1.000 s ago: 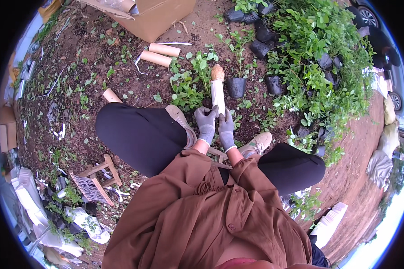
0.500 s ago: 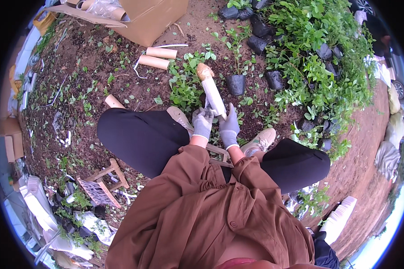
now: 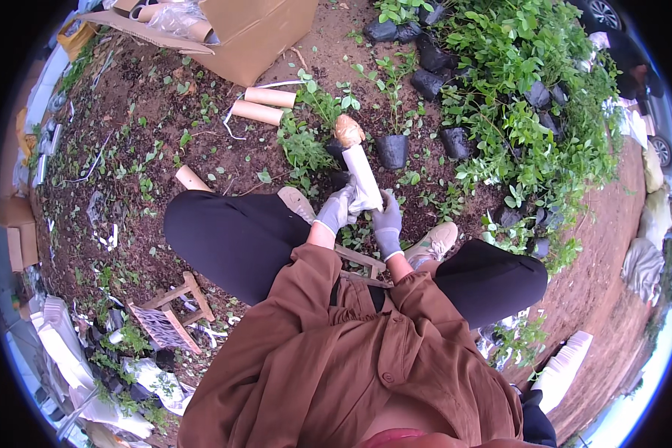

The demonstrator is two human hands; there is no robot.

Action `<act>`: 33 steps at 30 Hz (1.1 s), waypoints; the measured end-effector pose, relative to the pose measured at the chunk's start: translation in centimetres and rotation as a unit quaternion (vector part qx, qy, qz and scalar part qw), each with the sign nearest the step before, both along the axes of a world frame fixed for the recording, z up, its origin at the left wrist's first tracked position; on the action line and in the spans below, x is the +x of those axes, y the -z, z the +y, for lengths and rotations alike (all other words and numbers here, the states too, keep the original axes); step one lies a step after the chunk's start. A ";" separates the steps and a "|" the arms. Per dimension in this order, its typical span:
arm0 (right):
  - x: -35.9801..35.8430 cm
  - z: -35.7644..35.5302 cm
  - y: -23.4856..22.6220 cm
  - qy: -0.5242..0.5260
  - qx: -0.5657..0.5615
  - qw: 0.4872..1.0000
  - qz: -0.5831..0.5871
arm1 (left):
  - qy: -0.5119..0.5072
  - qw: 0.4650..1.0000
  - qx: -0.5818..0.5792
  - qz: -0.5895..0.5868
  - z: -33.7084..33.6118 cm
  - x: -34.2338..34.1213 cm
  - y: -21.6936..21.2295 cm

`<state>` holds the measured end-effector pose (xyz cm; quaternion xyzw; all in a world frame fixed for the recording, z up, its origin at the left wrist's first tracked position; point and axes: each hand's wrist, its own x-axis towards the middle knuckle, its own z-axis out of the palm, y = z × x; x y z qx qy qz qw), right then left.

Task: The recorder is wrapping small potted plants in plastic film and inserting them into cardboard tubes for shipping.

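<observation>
A long white-wrapped roll (image 3: 362, 175) tilts away from me between my knees, its far end capped by a crumpled brown bundle (image 3: 349, 131). Grey-white gloves cover both hands. My left hand (image 3: 337, 207) is closed around the near left side of the roll, where the loose white wrapping is bunched. On the other side, my right hand (image 3: 386, 224) grips the roll's near right corner with fingers pointing up along it. Just beyond the roll stand a black potted plant (image 3: 392, 151) and leafy green stems (image 3: 304, 149). What is inside the wrapping is hidden.
Cardboard tubes (image 3: 257, 112) lie on the soil beyond my left knee, below an open cardboard box (image 3: 254, 45). Many black-potted plants (image 3: 515, 112) crowd the far right. A small wooden stool (image 3: 168, 317) lies at left. My shoes (image 3: 439, 239) flank the work.
Both hands and the roll have shifted slightly right and nearer to me. The left hand now sits on bunched wrapping at the near end. The roll stays held.
</observation>
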<state>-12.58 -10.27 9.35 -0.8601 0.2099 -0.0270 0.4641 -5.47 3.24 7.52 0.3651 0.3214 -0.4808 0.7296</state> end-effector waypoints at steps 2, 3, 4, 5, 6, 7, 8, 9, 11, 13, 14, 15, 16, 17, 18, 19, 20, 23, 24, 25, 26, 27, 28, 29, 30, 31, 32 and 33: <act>-0.1 -0.5 -0.8 -0.004 -0.056 0.998 0.000 | -0.040 0.991 -0.124 -0.012 -0.3 -0.2 -0.7; -0.1 -0.6 -1.2 0.005 -0.067 0.998 -0.005 | -0.075 0.985 -0.153 0.009 -0.5 -0.2 -0.9; 0.1 -0.4 -1.6 0.014 -0.051 0.998 -0.020 | -0.129 0.978 -0.163 0.001 -0.9 -0.2 -1.1; 0.2 -0.1 -2.0 0.034 -0.022 0.999 -0.021 | -0.188 0.966 -0.172 -0.048 -1.3 0.1 -1.2; 0.4 0.4 -2.3 0.037 -0.024 0.998 -0.034 | -0.233 0.958 -0.153 -0.067 -1.8 0.4 -1.3; 0.6 0.8 -2.5 0.058 -0.010 0.998 -0.028 | -0.271 0.945 -0.152 -0.100 -2.1 0.7 -1.4; 0.8 1.3 -2.5 0.070 0.011 0.997 -0.013 | -0.306 0.942 -0.105 -0.092 -2.4 0.9 -1.4; 0.8 1.7 -2.5 0.071 -0.017 0.997 -0.012 | -0.332 0.931 -0.108 -0.103 -2.4 1.2 -1.4; 0.9 2.1 -2.2 0.071 -0.055 0.996 -0.024 | -0.355 0.924 -0.071 -0.122 -2.3 1.4 -1.2; 0.8 1.8 -1.5 0.066 -0.024 0.997 -0.037 | -0.340 0.924 -0.127 -0.117 -1.9 1.3 -0.7; 0.8 1.5 -1.1 0.068 -0.005 0.997 -0.039 | -0.336 0.927 -0.134 -0.104 -1.8 1.1 -0.5; 0.7 1.1 -0.7 0.069 0.045 0.996 -0.026 | -0.340 0.922 -0.165 -0.083 -1.9 0.9 -0.3; 0.6 0.7 -0.3 0.070 0.095 0.993 -0.015 | -0.348 0.920 -0.174 -0.051 -1.9 0.7 -0.1; 0.4 0.3 0.1 0.080 0.141 0.987 0.009 | -0.347 0.918 -0.190 -0.020 -2.2 0.4 -0.1; 0.6 0.3 0.6 0.102 0.207 0.973 -0.011 | -0.374 0.904 -0.202 0.032 -2.4 0.2 -0.2; 0.4 0.2 0.9 0.104 0.269 0.957 -0.034 | -0.392 0.895 -0.211 0.024 -2.7 0.1 -0.4; 0.4 0.4 1.2 0.122 0.331 0.935 -0.023 | -0.407 0.892 -0.192 0.042 -3.0 0.1 -0.7; 0.2 1.0 2.0 0.170 0.384 0.907 -0.015 | -0.451 0.856 -0.253 0.002 -3.1 1.1 -2.2; -0.1 1.0 2.0 0.167 0.320 0.931 -0.057 | -0.482 0.828 -0.281 -0.053 -2.7 1.7 -2.7; -0.1 1.0 2.1 0.182 0.269 0.943 -0.074 | -0.503 0.800 -0.311 -0.106 -2.3 2.2 -3.1; -0.4 0.5 2.0 0.208 0.230 0.950 -0.029 | -0.480 0.722 -0.464 -0.184 -1.2 3.3 -3.3; -0.3 0.1 1.9 0.237 0.139 0.961 -0.027 | -0.470 0.714 -0.469 -0.221 -0.3 4.2 -3.5; -0.3 -0.9 1.7 0.258 0.244 0.934 -0.025 | -0.483 0.773 -0.358 -0.201 0.1 4.6 -3.5; -0.3 -1.8 1.3 0.323 0.327 0.887 0.045 | -0.488 0.812 -0.256 -0.193 0.4 4.8 -3.3; -0.1 -2.6 1.1 0.331 0.388 0.860 0.016 | -0.444 0.861 -0.163 -0.186 0.2 4.8 -3.1; 0.0 -3.7 0.5 0.287 0.513 0.809 0.006 | -0.371 0.899 -0.083 -0.216 -0.3 4.4 -2.8; 0.2 -4.2 0.2 0.210 0.600 0.772 -0.021 | -0.315 0.922 -0.029 -0.224 -1.2 3.9 -2.6; 0.3 -4.8 -0.3 0.197 0.677 0.709 -0.024 | -0.244 0.947 0.053 -0.200 -2.4 3.2 -2.4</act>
